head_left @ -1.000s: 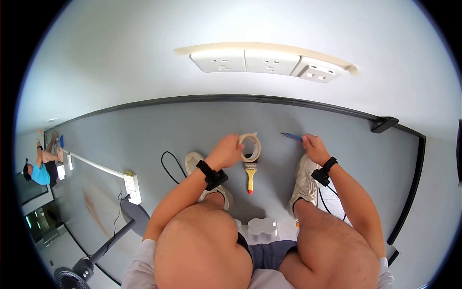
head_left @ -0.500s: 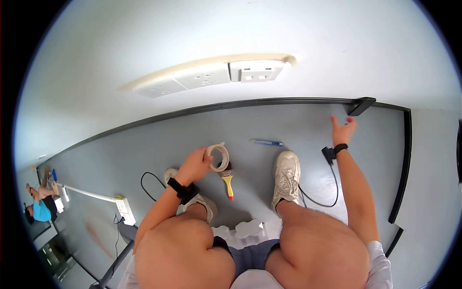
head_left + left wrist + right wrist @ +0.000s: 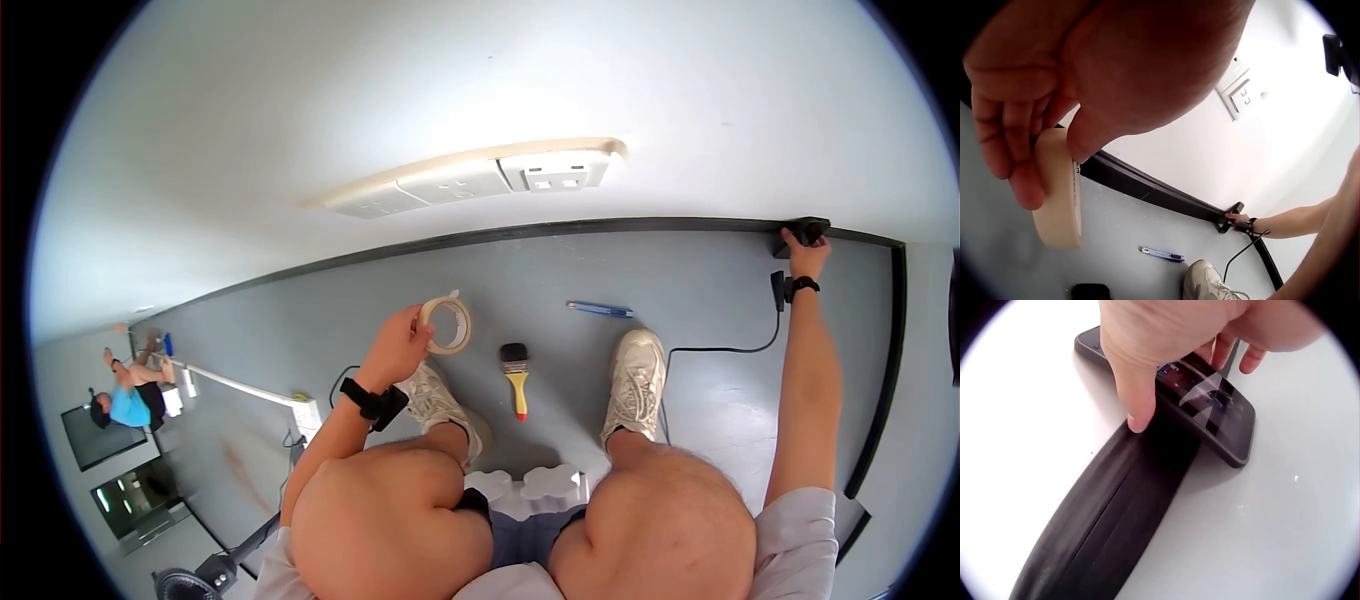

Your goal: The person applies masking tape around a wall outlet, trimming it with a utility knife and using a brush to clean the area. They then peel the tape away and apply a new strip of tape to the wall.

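- Masking tape roll [image 3: 1057,194] is pinched by the left hand [image 3: 398,348] over the grey floor [image 3: 520,275], whose far edge is bordered by black skirting [image 3: 640,224].
- Phone [image 3: 1229,419] is gripped by the right hand [image 3: 808,262] against that skirting, near the floor's far right corner.
- 1 brush [image 3: 516,375], 1 blue cutter [image 3: 600,309] and 2 shoes [image 3: 635,385] are counted.
- Phone is partly covered by the right hand; the brush is cut off in the left wrist view.

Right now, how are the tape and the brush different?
The tape is a round ring; the brush is long. The tape is mostly cream; the brush shows yellow, red and black. The left hand holds the tape; the brush lies on the floor. In the head view, both are left of the knife.
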`<state>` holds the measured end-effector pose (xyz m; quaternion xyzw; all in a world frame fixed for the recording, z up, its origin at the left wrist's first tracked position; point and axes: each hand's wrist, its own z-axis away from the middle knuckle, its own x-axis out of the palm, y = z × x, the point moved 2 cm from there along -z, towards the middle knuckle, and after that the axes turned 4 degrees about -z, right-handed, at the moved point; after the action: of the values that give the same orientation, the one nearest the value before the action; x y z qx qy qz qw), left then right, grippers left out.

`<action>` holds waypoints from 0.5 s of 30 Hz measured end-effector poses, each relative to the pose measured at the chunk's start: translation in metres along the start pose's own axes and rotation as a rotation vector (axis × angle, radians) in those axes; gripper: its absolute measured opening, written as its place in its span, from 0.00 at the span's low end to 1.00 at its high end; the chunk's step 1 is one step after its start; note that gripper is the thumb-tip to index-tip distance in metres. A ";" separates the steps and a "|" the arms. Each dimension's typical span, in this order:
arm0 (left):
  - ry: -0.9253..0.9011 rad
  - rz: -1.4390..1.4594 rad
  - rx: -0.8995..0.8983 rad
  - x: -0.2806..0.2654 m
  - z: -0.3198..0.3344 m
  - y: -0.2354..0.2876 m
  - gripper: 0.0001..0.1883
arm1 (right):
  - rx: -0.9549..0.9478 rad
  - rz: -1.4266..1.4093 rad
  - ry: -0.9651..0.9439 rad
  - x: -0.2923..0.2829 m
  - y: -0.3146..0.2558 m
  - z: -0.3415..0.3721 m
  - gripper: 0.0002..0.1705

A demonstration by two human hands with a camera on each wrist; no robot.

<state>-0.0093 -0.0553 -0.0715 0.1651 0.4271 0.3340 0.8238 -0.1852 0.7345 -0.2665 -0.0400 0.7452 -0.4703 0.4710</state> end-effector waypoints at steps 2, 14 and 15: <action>0.013 -0.060 -0.018 -0.020 0.012 0.003 0.17 | 0.042 0.032 0.052 -0.001 0.004 0.007 0.65; -0.086 -0.328 0.045 -0.078 0.046 0.056 0.20 | 0.239 0.196 0.266 0.003 -0.020 0.032 0.71; -0.128 -0.489 0.106 -0.077 0.047 0.061 0.19 | 0.221 0.064 0.311 -0.001 -0.047 0.054 0.67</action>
<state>-0.0278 -0.0639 0.0353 0.1210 0.4182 0.0910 0.8957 -0.1622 0.6730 -0.2376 0.1088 0.7536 -0.5347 0.3665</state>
